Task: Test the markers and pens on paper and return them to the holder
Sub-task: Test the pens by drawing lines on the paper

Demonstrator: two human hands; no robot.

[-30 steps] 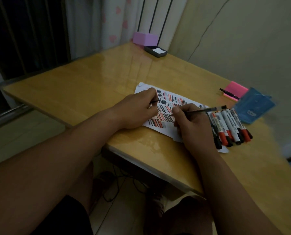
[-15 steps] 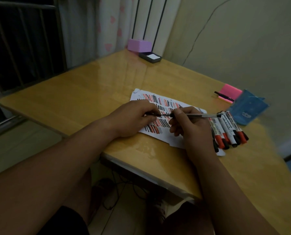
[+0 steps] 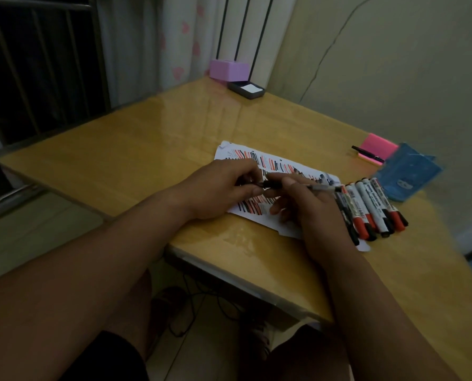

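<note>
over the paper (image 3: 284, 166), the right hand (image 3: 312, 207) pinches a thin pen (image 3: 323, 188) held level, and the left hand (image 3: 221, 191) pinches its dark end. markers (image 3: 372, 207) lie in a row at the paper's right end, with a blue pouch (image 3: 405, 174) just beyond.

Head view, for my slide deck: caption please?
Left hand and right hand hold a thin pen over scribbled paper; markers lie alongside.
</note>
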